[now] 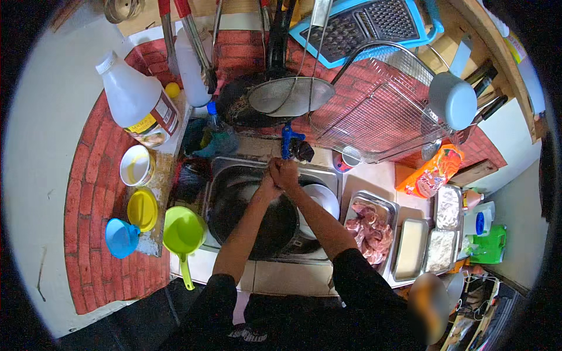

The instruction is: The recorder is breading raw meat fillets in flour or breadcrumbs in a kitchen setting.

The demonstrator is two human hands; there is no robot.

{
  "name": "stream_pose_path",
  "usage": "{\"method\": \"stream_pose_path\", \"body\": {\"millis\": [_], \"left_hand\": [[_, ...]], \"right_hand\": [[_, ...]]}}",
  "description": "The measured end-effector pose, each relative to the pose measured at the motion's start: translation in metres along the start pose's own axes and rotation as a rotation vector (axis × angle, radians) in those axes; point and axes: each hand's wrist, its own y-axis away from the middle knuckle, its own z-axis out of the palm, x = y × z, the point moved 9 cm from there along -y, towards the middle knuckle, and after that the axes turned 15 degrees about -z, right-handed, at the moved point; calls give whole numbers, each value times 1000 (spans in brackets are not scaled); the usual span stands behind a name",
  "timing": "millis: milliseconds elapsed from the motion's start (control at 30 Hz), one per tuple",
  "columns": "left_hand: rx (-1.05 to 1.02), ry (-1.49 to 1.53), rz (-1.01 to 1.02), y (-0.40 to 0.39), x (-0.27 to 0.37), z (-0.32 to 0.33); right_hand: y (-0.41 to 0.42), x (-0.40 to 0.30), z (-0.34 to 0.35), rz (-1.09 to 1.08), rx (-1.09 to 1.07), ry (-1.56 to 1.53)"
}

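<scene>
My left hand (268,180) and my right hand (286,173) are pressed together over the back of a steel sink (339,188), just before a blue faucet (287,139). Whether anything lies between the palms is hidden. Below them a large dark wok or pan (259,223) fills the left of the sink, with a white bowl (320,197) at its right. Right of the sink stand a steel tray of raw meat (371,232), a tray of pale liquid (410,249) and two trays of white powder (440,250).
A green dipper (182,230) lies left of the sink. A blue funnel (120,238), a yellow lid (142,210), a white tub (137,166) and a large plastic jug (136,101) line the left ledge. Wire baskets (382,118) and a strainer (292,96) hang behind.
</scene>
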Motion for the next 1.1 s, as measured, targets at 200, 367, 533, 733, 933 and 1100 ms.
{"method": "stream_pose_path", "body": {"millis": [200, 367, 533, 733, 933, 1100], "left_hand": [[210, -58, 21, -27, -28, 19], [414, -1531, 320, 20, 7, -26], [14, -719, -84, -24, -18, -3], [340, -929, -41, 6, -12, 5], [523, -486, -181, 4, -42, 22], [532, -240, -254, 54, -44, -30]], "right_hand": [[15, 66, -17, 40, 110, 46], [12, 27, -1, -7, -11, 169], [33, 33, -10, -103, 140, 136], [51, 58, 29, 103, -96, -33], [107, 134, 86, 373, 151, -359], [122, 129, 65, 546, 177, -161]]}}
